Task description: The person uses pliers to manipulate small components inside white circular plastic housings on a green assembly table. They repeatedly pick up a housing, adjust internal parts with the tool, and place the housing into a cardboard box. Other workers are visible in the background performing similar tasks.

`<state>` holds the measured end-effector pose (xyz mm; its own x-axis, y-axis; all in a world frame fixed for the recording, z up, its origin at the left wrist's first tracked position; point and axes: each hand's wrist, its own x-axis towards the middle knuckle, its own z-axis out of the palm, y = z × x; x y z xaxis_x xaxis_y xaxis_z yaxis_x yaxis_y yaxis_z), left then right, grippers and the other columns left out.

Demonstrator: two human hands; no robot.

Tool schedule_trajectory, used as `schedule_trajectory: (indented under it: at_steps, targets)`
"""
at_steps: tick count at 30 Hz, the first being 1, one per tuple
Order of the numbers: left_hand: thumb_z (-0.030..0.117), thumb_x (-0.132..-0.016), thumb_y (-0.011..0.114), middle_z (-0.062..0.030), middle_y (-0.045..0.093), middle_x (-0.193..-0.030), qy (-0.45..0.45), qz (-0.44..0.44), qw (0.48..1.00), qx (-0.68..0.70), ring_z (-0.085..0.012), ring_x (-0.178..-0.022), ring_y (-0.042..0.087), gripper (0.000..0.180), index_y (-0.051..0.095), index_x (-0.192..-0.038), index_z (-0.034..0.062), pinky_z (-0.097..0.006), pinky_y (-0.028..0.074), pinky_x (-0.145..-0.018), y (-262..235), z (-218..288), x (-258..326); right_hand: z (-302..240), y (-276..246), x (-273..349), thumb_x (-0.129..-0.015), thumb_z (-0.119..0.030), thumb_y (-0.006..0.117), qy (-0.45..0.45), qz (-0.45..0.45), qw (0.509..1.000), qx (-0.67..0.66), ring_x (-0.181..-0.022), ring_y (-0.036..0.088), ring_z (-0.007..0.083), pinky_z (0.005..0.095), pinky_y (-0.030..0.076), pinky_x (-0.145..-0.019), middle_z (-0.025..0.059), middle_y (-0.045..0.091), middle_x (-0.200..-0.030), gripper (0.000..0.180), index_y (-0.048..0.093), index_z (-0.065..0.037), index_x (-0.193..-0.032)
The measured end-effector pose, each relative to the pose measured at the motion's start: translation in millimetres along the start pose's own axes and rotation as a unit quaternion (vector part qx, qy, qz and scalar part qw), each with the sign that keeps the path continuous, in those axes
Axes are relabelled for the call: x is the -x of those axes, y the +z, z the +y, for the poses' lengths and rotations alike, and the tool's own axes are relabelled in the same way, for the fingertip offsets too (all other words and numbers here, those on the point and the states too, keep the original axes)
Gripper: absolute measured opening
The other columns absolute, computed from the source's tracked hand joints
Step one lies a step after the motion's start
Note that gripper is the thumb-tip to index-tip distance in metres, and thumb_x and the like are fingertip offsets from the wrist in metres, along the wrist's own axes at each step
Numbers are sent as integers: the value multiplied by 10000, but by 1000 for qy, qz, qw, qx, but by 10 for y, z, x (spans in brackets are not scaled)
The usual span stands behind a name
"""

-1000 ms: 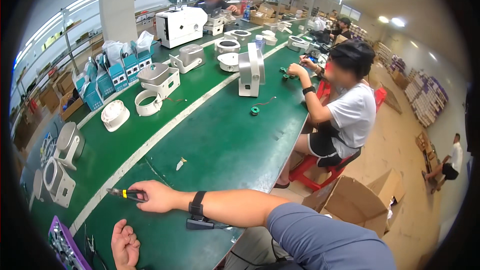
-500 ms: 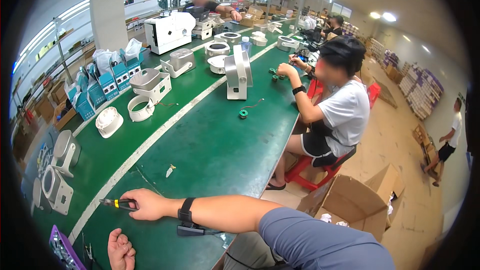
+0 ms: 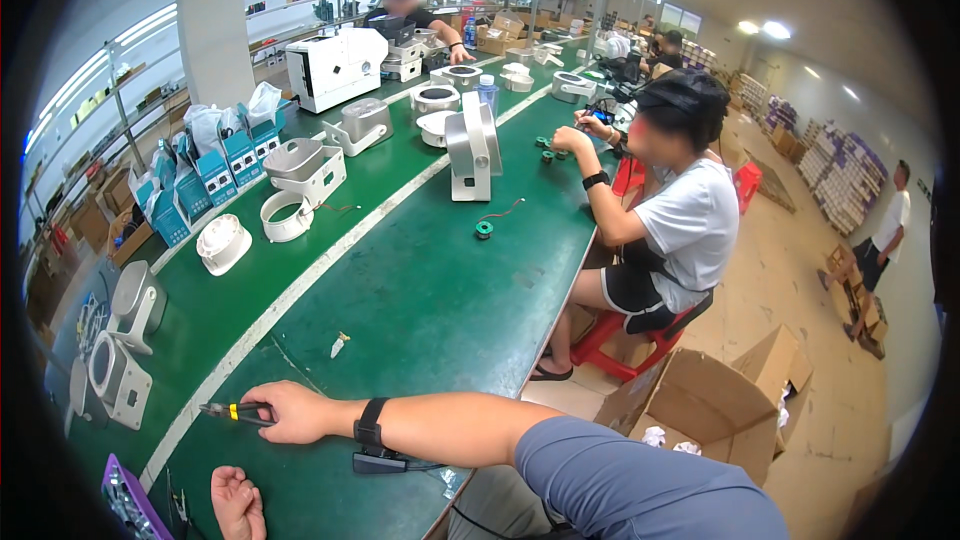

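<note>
Pointing lengthwise toward the person's left, the slim black-handled metal pliers with a yellow band (image 3: 238, 411) are gripped in the right hand (image 3: 295, 412), fingers wrapped round the handles; the tips reach close to the long white stripe (image 3: 258, 331) along the glossy green bench (image 3: 430, 330), though contact cannot be told. The left hand (image 3: 238, 505), fingers curled in, lies on the same side of the stripe, nearer the person and apart from the pliers; whether it encloses anything is hidden. Bounding the reach: a white ring-topped bracket (image 3: 128, 395) across the stripe, and a purple box of small parts (image 3: 142, 502) at the stripe's near end. Widest room lies rightward from the stripe, past a small pale scrap (image 3: 339, 344), to the bench edge
</note>
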<state>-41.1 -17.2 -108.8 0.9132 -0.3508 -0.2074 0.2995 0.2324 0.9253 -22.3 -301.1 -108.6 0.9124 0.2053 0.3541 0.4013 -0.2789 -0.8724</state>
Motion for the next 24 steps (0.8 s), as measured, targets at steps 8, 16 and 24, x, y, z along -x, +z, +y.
schedule_trajectory:
  at_steps: [8, 16, 24]
  targets:
    - [224, -1093, 494, -53, 580, -791, 62, 45, 997, -28, -79, -470, 395, 204, 610, -1092, 57, -200, 295, -394, -90, 71, 14, -7, 5, 13, -768, -140, 732, 14, -4, 1000, -5, -746, 593, 207, 353, 497, -677, 63, 597, -847, 505, 642, -19, -1251]
    - [206, -1015, 582, -122, 574, -1125, 67, 56, 996, 5, -212, -777, 595, 172, 609, -1117, 70, -255, 488, -530, 514, 221, 192, -2, -106, 12, -777, -159, 733, 48, -9, 999, -20, -767, 591, 178, 336, 505, -699, 51, 607, -874, 528, 632, -21, -1278]
    - [219, -821, 855, -225, 68, -1699, -3, -131, 840, -526, -438, -1467, 377, 741, 516, -1469, 102, -465, 549, -1018, 601, 611, 1566, 157, -97, -25, -840, -275, 773, 118, 36, 992, -15, -999, 696, 207, 357, 560, -881, 119, 728, -1117, 579, 625, 5, -1324]
